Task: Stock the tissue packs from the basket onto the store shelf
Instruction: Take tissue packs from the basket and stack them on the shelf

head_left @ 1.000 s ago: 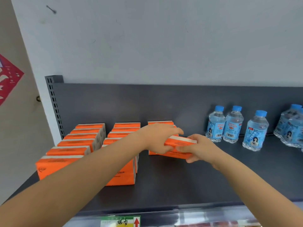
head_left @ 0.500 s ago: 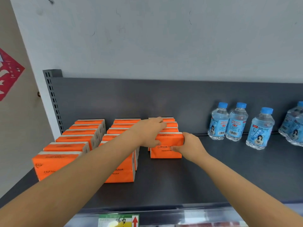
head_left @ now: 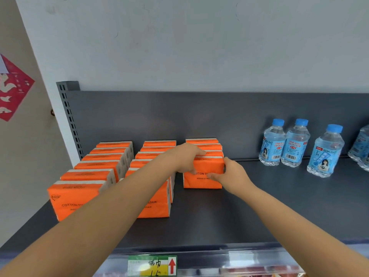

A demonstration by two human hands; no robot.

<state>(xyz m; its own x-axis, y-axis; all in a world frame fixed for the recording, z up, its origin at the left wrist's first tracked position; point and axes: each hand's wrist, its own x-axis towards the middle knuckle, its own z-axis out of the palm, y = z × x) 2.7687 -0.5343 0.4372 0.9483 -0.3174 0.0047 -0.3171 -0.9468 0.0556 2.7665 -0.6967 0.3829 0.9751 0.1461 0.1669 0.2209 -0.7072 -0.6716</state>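
Orange tissue packs stand upright in three rows on the dark grey shelf [head_left: 249, 212]. The front pack of the right row [head_left: 207, 168] stands against the packs behind it. My left hand [head_left: 185, 156] lies over its top left corner, thumb down on its front face. My right hand [head_left: 231, 174] holds its right side, fingers curled onto the front. The left row [head_left: 79, 193] and the middle row [head_left: 157, 206] reach closer to the shelf's front edge. The basket is out of view.
Several small water bottles with blue caps [head_left: 287, 144] stand at the back right of the shelf. A price tag with a red arrow [head_left: 152, 265] sits on the front rail. A slotted upright [head_left: 68, 120] bounds the shelf on the left.
The pack was tilted in both hands a second ago; it now stands upright at the front of the right row, and both hands are still on it.
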